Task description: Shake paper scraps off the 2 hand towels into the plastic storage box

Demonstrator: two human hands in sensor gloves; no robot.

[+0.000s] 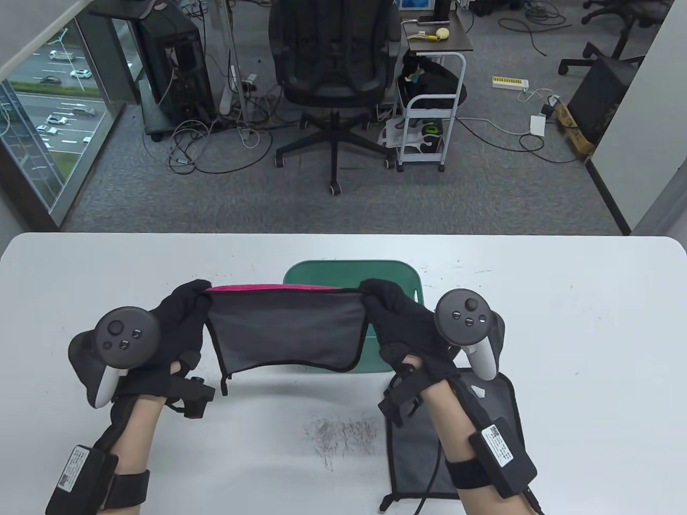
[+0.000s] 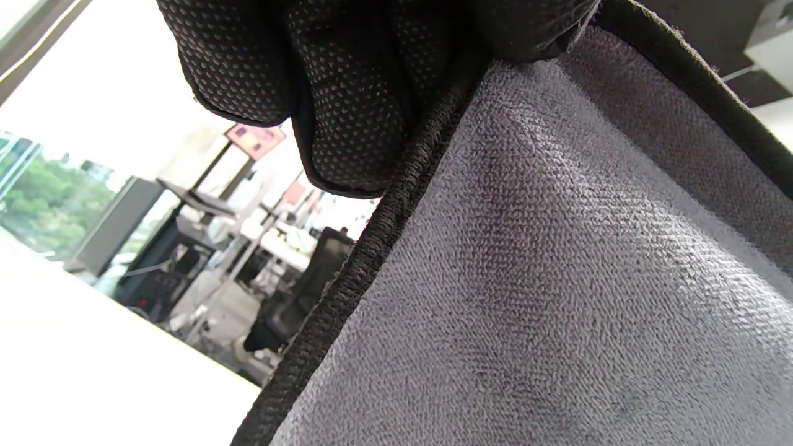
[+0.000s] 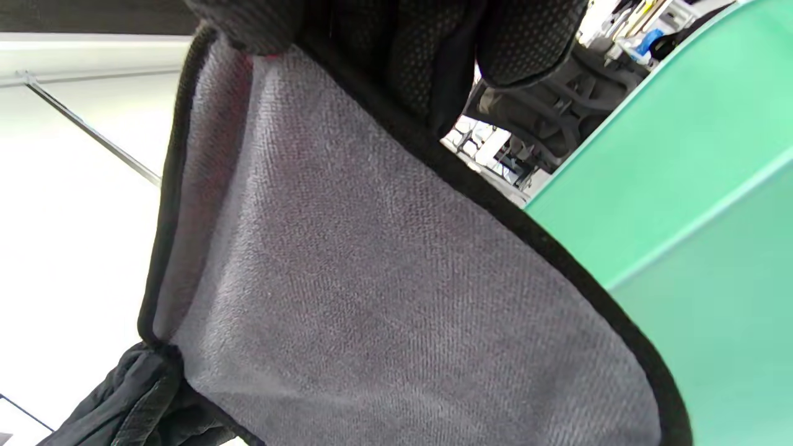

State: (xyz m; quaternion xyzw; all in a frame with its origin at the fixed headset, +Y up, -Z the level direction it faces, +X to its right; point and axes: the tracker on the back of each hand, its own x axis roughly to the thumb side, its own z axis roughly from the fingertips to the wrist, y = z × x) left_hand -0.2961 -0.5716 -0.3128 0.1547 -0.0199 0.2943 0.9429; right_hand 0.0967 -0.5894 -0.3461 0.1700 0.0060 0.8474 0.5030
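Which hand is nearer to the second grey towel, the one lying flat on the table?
Right. The right hand is just beyond the flat towel, its forearm crossing above it; the left hand is farther away, across the table.

In the centre of the table view the stretched grey towel (image 1: 287,332) hangs between the left hand (image 1: 180,322) and right hand (image 1: 400,327), covering most of the green storage box (image 1: 408,279) behind it, so only the box's far rim shows clear. A second towel (image 1: 424,434) lies at the lower right under the right forearm. The white table (image 1: 579,348) is bare at far left and right (apart from a scuffed patch at lower centre).
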